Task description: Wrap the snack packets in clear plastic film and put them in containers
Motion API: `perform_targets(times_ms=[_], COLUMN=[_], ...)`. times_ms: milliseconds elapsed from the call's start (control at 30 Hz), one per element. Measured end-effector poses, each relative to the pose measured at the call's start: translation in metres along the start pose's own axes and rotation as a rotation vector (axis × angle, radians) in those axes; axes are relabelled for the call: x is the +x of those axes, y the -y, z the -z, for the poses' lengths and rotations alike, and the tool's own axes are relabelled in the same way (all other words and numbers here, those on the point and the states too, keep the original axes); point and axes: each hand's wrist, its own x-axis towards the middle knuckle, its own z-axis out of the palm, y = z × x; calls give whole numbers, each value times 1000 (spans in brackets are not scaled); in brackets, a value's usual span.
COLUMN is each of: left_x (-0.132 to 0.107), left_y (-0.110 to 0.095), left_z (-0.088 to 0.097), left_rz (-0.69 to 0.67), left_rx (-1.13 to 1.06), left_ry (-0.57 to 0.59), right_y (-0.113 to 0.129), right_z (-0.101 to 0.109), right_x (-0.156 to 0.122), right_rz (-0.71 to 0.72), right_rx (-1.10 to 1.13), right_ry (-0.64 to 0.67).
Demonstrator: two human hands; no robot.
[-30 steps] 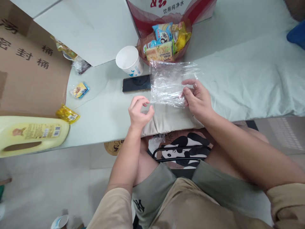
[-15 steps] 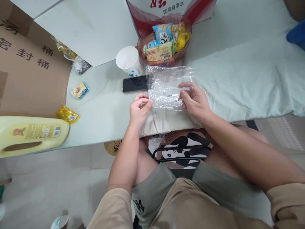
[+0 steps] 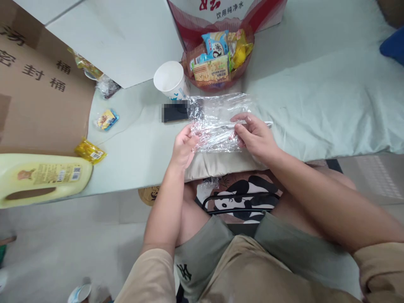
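A crinkled clear plastic bag lies over the pale green sheet in front of me. My left hand pinches the bag's left edge with closed fingers. My right hand grips its right side, thumb and fingers closed on the film. The bag looks empty and partly covers a dark phone. Just behind it stands a red mesh basket of packaged snacks.
A white paper cup stands left of the basket. Two small snack packets lie at the left, by a brown cardboard box. A pale yellow jug lies on its side at the sheet's front left edge.
My left hand moved right and took hold of the bag's left edge. Both hands drew the bag slightly left and lower, over the phone's end.
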Motion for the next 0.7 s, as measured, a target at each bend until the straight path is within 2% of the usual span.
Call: perform_targets(times_ms=[100, 267, 367, 500, 600, 700], left_x=[-3, -4, -3, -2, -3, -5], left_y=[-1, -1, -1, 0, -1, -1], left_z=[-1, 3, 5, 5, 5, 6], left_rz=[90, 99, 86, 64, 55, 114], left_rx=[73, 61, 39, 70, 81, 67], left_ry=[-7, 1, 32, 3, -5, 55], right_y=[-1, -5, -5, 0, 2, 2], right_z=[0, 4, 4, 2, 2, 3], right_x=[0, 1, 1, 0, 0, 1], right_rz=[-17, -21, -34, -84, -87, -88], right_rx=[-1, -35, -16, 23, 50, 74], right_ry=[-32, -75, -28, 71, 63, 29])
